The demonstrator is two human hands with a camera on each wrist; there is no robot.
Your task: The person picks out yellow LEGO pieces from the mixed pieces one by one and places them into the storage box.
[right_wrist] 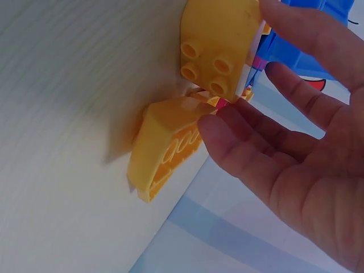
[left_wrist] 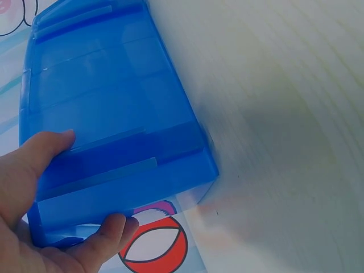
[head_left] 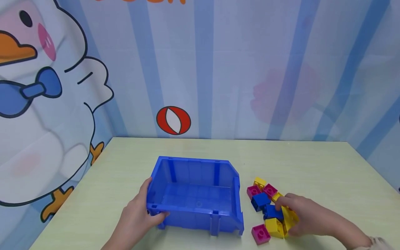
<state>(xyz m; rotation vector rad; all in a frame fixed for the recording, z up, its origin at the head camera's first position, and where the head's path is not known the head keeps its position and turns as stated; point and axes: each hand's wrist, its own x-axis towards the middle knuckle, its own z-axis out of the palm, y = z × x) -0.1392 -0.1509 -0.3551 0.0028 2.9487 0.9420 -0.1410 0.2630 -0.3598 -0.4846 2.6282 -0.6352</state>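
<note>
A blue plastic bin [head_left: 197,218] stands on the table, open side up. My left hand [head_left: 137,211] grips its left end, thumb over the front rim; the left wrist view shows the fingers below the bin's end. To the right of the bin, my right hand [head_left: 307,215] holds a yellow building block [head_left: 290,219] between thumb and fingers. Studs show on this yellow block [right_wrist: 219,48] in the right wrist view. Another yellow block [right_wrist: 162,145] lies on its side by the fingertips. Blue blocks [head_left: 260,201] and a yellow block [head_left: 274,227] sit beside the hand.
A pink block [head_left: 260,234] lies at the pile's near end; more pink blocks [head_left: 270,190] and a yellow block [head_left: 259,183] are at its far end. Behind the table [head_left: 328,173] hangs a striped backdrop [head_left: 228,86] with a printed duck and ball.
</note>
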